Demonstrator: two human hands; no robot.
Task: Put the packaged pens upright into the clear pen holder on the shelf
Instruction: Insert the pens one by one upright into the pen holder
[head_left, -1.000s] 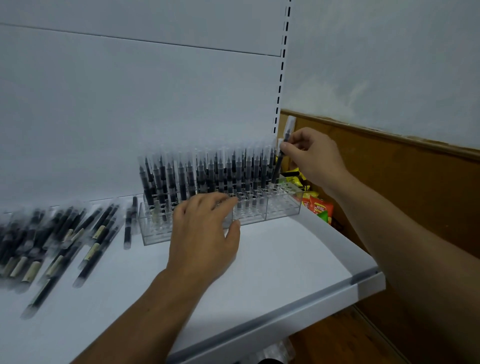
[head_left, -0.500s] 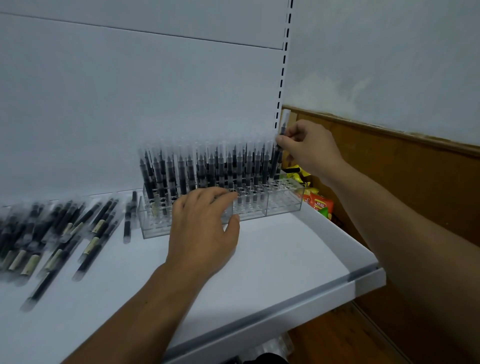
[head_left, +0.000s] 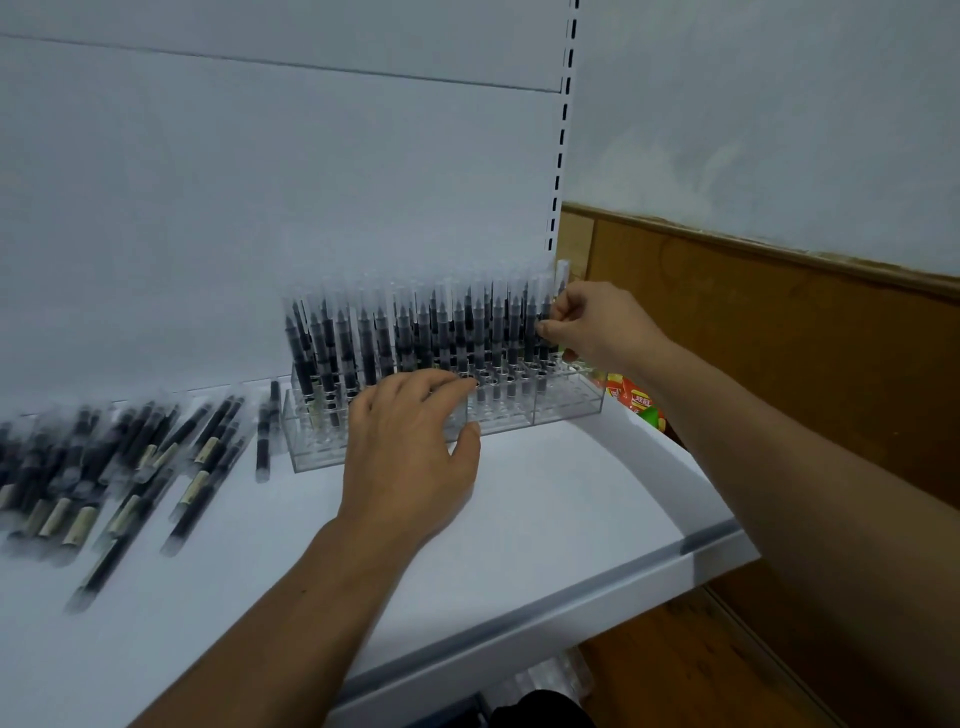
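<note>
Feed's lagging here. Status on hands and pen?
Right hand pinches pen upright at right end of holder. Left hand rests flat on holder front. No obstruction seen.

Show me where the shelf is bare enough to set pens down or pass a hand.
Bare shelf lies in front of the pen holder, between the left hand and the shelf's right rim; another lies between the loose pens and the left forearm. Crowded: the shelf's left side and the holder's back rows, where the right hand pinches a packaged pen.
</note>
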